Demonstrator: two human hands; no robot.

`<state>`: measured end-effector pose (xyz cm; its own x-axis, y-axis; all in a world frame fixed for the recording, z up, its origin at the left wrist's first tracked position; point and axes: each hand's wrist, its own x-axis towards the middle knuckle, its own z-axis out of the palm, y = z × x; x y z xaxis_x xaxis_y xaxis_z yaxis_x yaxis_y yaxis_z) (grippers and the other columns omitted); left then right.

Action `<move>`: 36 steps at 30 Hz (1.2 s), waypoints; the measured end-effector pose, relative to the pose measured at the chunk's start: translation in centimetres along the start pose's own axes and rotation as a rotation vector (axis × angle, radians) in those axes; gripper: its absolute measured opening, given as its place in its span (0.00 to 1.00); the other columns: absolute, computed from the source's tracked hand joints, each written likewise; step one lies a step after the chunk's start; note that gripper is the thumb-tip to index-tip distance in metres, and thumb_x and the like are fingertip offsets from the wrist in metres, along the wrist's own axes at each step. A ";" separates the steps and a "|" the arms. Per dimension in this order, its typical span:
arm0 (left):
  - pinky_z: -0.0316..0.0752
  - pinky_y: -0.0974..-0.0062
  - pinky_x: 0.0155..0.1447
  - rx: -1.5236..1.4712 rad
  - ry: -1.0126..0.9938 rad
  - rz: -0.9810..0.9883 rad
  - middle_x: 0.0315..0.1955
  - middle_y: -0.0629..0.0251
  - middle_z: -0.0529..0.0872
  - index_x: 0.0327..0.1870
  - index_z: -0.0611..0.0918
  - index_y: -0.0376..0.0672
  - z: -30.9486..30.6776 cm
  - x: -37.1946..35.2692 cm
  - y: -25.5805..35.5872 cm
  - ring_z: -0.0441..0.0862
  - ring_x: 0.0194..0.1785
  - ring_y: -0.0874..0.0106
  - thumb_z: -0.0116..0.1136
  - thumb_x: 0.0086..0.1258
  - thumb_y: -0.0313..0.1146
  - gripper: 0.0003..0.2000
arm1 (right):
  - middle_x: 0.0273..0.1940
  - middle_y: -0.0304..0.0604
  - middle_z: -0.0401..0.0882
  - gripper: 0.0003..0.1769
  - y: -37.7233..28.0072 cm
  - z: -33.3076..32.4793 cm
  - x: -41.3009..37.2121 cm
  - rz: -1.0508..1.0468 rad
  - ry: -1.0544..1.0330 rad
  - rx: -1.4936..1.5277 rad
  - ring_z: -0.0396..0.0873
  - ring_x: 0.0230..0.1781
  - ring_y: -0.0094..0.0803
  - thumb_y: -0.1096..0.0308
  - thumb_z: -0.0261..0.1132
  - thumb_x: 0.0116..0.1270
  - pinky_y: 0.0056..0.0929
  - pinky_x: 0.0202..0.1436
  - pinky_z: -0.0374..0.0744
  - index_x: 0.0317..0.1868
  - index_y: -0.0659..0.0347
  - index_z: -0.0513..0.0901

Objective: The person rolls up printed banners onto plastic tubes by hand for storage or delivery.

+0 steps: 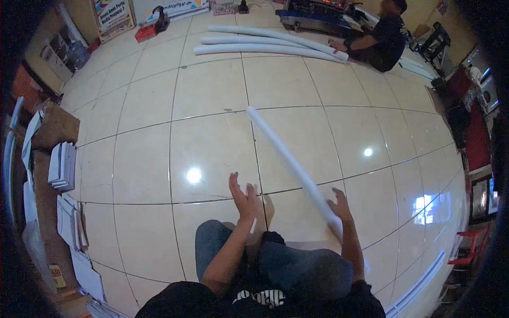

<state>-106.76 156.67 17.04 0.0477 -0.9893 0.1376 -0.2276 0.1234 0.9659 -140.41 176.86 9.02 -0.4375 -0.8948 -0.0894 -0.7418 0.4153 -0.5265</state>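
A long white roll slants across the tiled floor in front of me, its far end toward the upper left and its near end beside my right wrist. My right hand is at the right side of the roll's near end, fingers apart and not wrapped round it. To the left of the roll, my left hand is raised over the floor with its fingers spread, holding nothing. A thin pale strip shows beside my left wrist. My bent knees lie below both hands.
Several white rolls lie farther off, a seated person touching their right end. A blue machine stands behind. Stacked white packs and cardboard line the left; a red chair is at right.
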 end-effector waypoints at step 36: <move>0.75 0.66 0.55 -1.403 -0.421 -0.610 0.39 0.60 0.78 0.52 0.69 0.45 11.0 -8.9 21.2 0.77 0.46 0.66 0.32 0.68 0.70 0.34 | 0.46 0.39 0.79 0.38 -2.9 -23.8 -27.0 -0.625 1.345 1.807 0.79 0.44 0.35 0.32 0.54 0.63 0.41 0.50 0.80 0.57 0.57 0.73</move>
<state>-122.69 167.26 33.87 -0.5237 -0.8352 -0.1676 0.7759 -0.5489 0.3109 -138.54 203.70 33.03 -0.9438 0.0738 0.3222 -0.1647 -0.9501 -0.2649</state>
